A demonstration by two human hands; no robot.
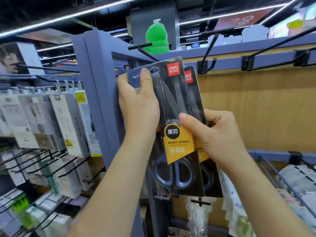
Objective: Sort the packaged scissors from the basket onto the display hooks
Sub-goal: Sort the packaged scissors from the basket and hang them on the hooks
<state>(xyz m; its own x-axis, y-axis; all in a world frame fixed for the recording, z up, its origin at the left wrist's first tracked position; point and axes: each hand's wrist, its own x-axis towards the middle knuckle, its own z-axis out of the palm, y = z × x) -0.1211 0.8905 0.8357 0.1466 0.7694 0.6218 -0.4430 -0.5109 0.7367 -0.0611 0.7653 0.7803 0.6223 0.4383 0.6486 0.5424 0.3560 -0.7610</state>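
Left hand pinches the top of two upright scissors packs, right hand clasps their middle, long axis vertical, hang hole just under the black display hook.

Front pack overlapped rear pack; both black cards w/ red logo, yellow label, upright, handles down, just below display hook.

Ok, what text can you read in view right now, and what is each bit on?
"deli": red tag, front scissors pack.
"deli": red tag, rear scissors pack.
"No.77": front pack's top corner, the rest covered by the left hand.
"黑刃": its yellow label.
"3A": yellow sticker, hanging box at left.
Chinese small print and the overhead red sign: too blurred.
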